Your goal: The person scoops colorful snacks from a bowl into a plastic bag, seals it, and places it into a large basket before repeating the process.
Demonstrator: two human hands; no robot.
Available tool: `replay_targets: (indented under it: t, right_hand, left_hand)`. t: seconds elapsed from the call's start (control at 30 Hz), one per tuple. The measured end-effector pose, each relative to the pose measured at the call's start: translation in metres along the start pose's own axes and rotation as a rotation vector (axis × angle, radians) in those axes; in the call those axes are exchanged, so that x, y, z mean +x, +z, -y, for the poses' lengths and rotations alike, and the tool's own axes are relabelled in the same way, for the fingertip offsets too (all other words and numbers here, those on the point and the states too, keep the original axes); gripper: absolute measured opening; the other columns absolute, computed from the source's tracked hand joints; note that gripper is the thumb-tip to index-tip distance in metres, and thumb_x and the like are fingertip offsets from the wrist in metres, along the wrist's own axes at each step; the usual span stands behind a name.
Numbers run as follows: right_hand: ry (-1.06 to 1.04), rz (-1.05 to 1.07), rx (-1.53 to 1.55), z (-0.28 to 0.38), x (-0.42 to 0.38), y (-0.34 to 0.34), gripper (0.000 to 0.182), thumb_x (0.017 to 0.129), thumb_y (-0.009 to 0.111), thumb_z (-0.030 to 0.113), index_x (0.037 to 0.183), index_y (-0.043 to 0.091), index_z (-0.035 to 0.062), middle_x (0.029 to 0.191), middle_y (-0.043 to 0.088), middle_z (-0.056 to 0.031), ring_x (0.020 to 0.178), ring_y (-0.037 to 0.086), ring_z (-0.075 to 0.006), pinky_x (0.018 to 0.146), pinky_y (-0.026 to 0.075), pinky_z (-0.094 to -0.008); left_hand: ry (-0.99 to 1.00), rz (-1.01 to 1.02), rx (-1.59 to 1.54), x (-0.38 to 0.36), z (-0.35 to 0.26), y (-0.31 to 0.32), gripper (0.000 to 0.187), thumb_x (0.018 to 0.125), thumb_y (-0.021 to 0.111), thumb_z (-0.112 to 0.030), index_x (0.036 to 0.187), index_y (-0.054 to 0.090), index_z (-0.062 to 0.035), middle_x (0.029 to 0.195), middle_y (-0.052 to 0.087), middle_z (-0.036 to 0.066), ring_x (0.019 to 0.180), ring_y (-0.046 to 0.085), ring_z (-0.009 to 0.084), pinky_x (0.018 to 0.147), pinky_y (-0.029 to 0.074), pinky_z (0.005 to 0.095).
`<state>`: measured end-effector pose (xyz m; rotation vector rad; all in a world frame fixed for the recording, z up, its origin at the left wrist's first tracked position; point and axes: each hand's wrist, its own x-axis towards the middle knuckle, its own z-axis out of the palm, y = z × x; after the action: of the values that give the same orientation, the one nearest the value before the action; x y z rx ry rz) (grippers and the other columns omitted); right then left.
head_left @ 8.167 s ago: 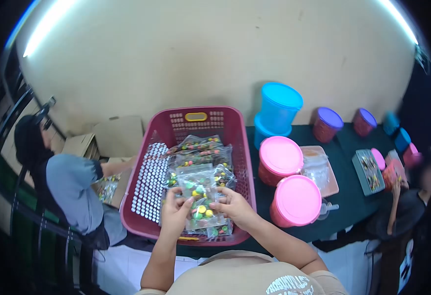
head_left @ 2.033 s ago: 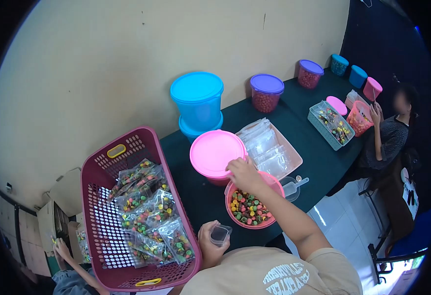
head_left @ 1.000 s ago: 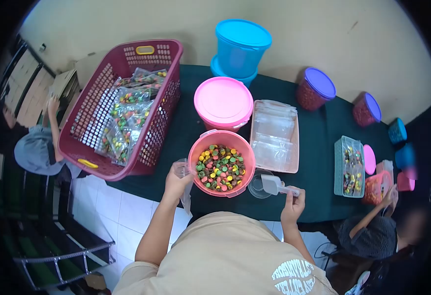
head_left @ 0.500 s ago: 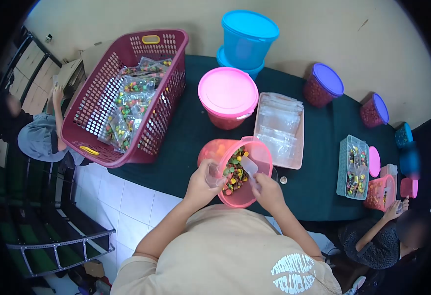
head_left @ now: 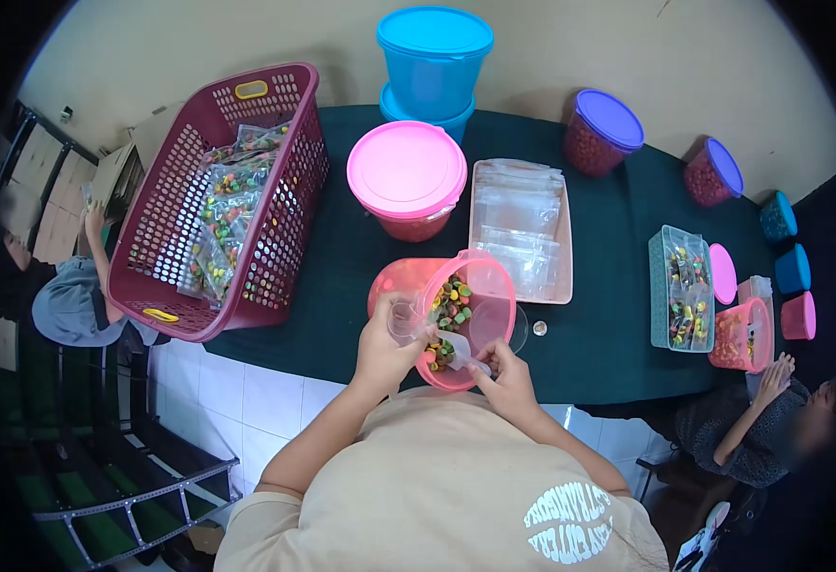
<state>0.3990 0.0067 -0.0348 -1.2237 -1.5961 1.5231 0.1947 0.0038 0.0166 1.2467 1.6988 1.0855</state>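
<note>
A pink tub (head_left: 487,296) of coloured round candies (head_left: 448,305) is tilted toward me at the table's near edge. My left hand (head_left: 384,348) holds a small clear plastic cup (head_left: 402,319) against the tub's rim. My right hand (head_left: 505,379) grips a clear plastic scoop (head_left: 454,347) whose bowl is down among the candies, close to the cup.
A maroon basket (head_left: 165,200) of filled candy bags stands at left. A lidded pink tub (head_left: 406,176), stacked blue tubs (head_left: 434,52), a pink tray of empty bags (head_left: 520,224) and purple-lidded jars (head_left: 601,131) lie beyond. One person sits at left (head_left: 70,296), another at right (head_left: 756,419).
Since a second ago the tub has been tipped toward me and both hands have come together at it; the scoop has gone from the table's right side into the candies.
</note>
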Motion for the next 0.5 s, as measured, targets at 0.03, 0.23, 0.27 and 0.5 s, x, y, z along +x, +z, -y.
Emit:
replay_targets:
  t: [0.03, 0.23, 0.27, 0.5]
  right_hand:
    - [0.030, 0.028, 0.051, 0.002, 0.001, 0.000, 0.018, 0.087, 0.060, 0.006, 0.095, 0.046, 0.0003, 0.083, 0.060, -0.0086, 0.080, 0.061, -0.0115, 0.069, 0.048, -0.0263]
    - [0.144, 0.035, 0.613, -0.016, 0.021, 0.016, 0.012, 0.092, 0.052, 0.003, 0.099, 0.043, 0.0039, 0.093, 0.058, -0.0083, 0.090, 0.062, -0.0143, 0.078, 0.049, -0.0263]
    - [0.139, 0.047, 0.612, -0.020, 0.023, 0.015, 0.012, 0.092, 0.052, 0.003, 0.099, 0.043, 0.0039, 0.093, 0.058, -0.0083, 0.090, 0.062, -0.0143, 0.078, 0.049, -0.0263]
    - [0.161, 0.038, 0.781, -0.004, 0.037, 0.002, 0.011, 0.094, 0.049, 0.009, 0.100, 0.040, 0.0069, 0.108, 0.059, -0.0187, 0.102, 0.064, -0.0303, 0.091, 0.052, -0.0384]
  left_hand:
    - [0.022, -0.001, 0.016, 0.000, 0.002, -0.001, 0.042, 0.077, 0.073, -0.011, 0.110, 0.049, -0.0048, 0.097, 0.059, 0.009, 0.092, 0.058, 0.0173, 0.081, 0.047, 0.0311]
    - [0.002, 0.049, -0.044, -0.004, 0.011, 0.004, 0.044, 0.076, 0.073, -0.008, 0.112, 0.048, -0.0050, 0.099, 0.057, 0.008, 0.094, 0.056, 0.0157, 0.083, 0.046, 0.0301]
    - [-0.043, 0.084, -0.089, -0.006, 0.010, 0.004, 0.045, 0.076, 0.073, -0.009, 0.113, 0.048, -0.0051, 0.100, 0.057, 0.008, 0.095, 0.056, 0.0158, 0.084, 0.045, 0.0303]
    - [-0.034, -0.045, -0.088, -0.010, 0.023, -0.024, 0.044, 0.076, 0.072, -0.006, 0.113, 0.047, -0.0048, 0.101, 0.055, 0.007, 0.098, 0.054, 0.0134, 0.085, 0.044, 0.0280]
